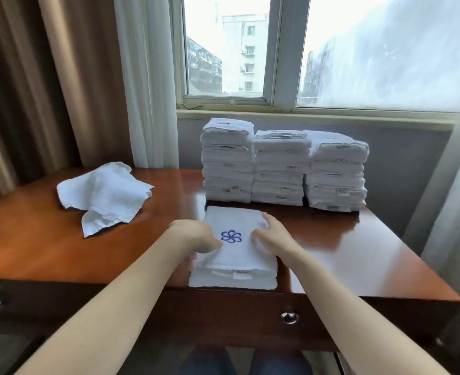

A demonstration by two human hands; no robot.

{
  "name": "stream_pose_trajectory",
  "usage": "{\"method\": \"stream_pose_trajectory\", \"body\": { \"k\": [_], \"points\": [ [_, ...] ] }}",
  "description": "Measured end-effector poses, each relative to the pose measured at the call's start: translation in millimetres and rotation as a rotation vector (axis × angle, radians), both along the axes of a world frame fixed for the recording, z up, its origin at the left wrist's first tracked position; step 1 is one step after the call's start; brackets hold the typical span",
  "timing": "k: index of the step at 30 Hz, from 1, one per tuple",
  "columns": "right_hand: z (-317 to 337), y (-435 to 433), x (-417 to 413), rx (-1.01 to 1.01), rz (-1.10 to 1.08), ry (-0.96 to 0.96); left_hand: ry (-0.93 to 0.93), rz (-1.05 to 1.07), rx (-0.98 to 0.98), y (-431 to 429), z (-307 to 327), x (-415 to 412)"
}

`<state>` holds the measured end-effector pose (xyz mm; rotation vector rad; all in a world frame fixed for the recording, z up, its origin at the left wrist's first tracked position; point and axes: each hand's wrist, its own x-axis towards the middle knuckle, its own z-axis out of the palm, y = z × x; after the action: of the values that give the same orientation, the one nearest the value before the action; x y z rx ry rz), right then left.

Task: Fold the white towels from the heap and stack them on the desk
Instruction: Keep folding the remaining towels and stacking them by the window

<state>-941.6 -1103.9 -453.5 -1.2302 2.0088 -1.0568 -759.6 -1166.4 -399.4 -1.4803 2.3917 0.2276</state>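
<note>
A folded white towel [239, 250] with a blue flower emblem lies on top of a low pile of folded towels [233, 280] at the desk's front edge. My left hand [196, 236] grips its left edge, thumb on top and fingers tucked beneath. On the towel's right side, my right hand [272, 234] rests with fingers spread over the cloth. A small heap of unfolded white towels [107, 193] lies at the left of the desk. Three tall stacks of folded towels [280, 169] stand side by side at the back, under the window.
The wooden desk [345, 253] has bare glossy surface to the right of the pile and between pile and heap. Drawer pulls [289, 318] sit in its front. Curtains [147, 77] hang at the left, and the window sill runs behind the stacks.
</note>
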Motion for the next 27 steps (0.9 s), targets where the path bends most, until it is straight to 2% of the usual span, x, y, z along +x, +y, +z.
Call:
{"method": "stream_pose_trajectory", "body": {
  "k": [5, 9, 13, 17, 22, 27],
  "points": [
    [11, 12, -11, 0.066, 0.009, -0.017, 0.269, 0.090, 0.050, -10, -13, 3],
    [26, 17, -18, 0.183, 0.062, -0.080, 0.575, 0.183, 0.393, -15, -18, 8],
    [34, 22, -18, 0.276, 0.092, -0.183, 0.663, 0.260, 0.626, -17, -15, 14],
    [36, 29, -19, 0.266, 0.134, -0.340, 0.757, 0.298, 0.716, -17, -14, 16],
    [34, 39, -21, 0.263, 0.203, -0.318, 0.952, 0.306, 0.890, -23, -18, 26],
    [38, 45, -24, 0.148, 0.222, -0.241, 1.068, 0.249, 1.022, -27, -23, 29]
  ]
}}
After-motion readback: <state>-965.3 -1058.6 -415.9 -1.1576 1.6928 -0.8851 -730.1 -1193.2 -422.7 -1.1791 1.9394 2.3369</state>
